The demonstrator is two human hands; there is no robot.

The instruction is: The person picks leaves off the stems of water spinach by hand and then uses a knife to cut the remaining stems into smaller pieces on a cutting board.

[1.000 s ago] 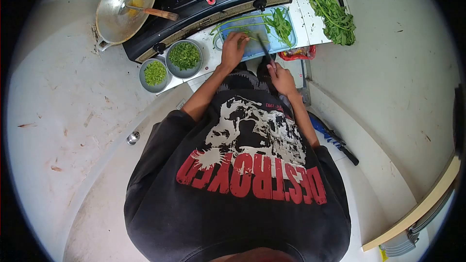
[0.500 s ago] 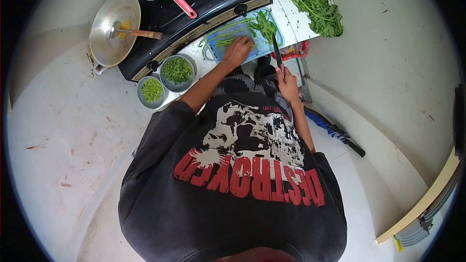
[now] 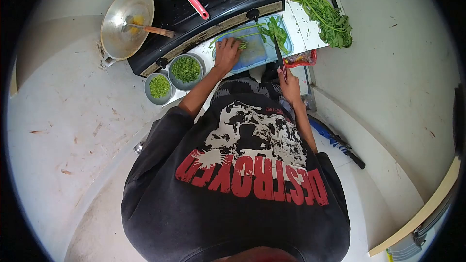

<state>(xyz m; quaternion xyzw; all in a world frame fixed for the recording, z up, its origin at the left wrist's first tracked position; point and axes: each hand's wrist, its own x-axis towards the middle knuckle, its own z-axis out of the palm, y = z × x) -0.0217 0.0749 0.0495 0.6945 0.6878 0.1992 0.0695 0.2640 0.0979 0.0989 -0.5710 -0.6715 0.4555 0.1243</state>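
On the blue cutting board [image 3: 252,60], my left hand [image 3: 227,54] is at the left end, its fingers curled over short green stems [image 3: 242,45] that poke out beside the fingertips. My right hand [image 3: 290,86] grips a knife [image 3: 280,56] by its handle, at the board's right front edge, with the blade pointing away from me. Leafy greens [image 3: 275,31] lie by the blade, and a few long stems [image 3: 242,32] stretch along the board's far side.
Left of the board stand a bowl of chopped dark greens [image 3: 186,69] and a bowl of lighter chopped pieces [image 3: 159,87]. Behind is a black stove [image 3: 204,24] with a wok [image 3: 116,36] and a red-handled pan [image 3: 196,6]. A bunch of greens [image 3: 330,22] lies at right.
My left hand has shifted left along the board, away from the knife, to its left end. My right hand still holds the knife in nearly the same place. The camera view has shifted slightly.
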